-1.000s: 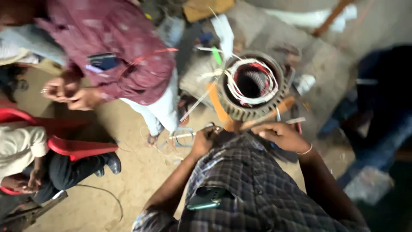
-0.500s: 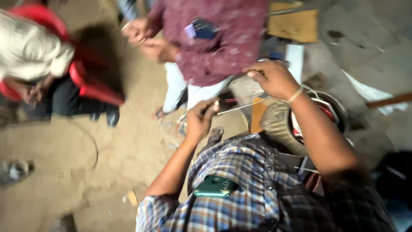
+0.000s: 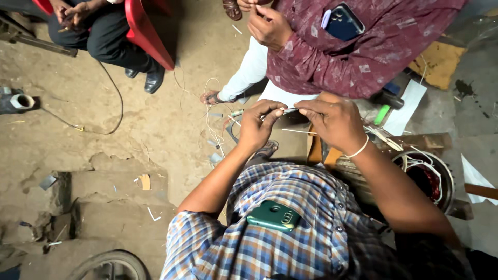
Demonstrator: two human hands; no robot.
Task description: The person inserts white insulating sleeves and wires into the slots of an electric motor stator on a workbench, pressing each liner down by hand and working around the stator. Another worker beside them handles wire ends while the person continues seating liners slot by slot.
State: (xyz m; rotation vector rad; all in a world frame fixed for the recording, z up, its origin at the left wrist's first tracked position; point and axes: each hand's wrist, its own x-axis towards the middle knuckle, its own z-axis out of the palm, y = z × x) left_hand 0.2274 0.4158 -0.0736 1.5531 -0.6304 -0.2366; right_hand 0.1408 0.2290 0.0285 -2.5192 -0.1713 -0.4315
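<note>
Now | both hands had come off the motor stator (image 3: pixel 425 179) (low at right) | left hand (image 3: pixel 259 127) and right hand (image 3: pixel 332 122) together, pinching thin white sleeve (image 3: pixel 288 110) at chest height

Red plastic chair (image 3: pixel 148 33), green phone (image 3: pixel 273 215) in a checked shirt pocket, wheel (image 3: pixel 111 265) on dusty floor (image 3: pixel 104 155).

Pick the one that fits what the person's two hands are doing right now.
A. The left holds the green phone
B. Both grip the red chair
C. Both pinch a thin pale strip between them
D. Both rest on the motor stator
C: the left hand and right hand meet at chest height, fingertips pinching the thin strip between them.
</note>
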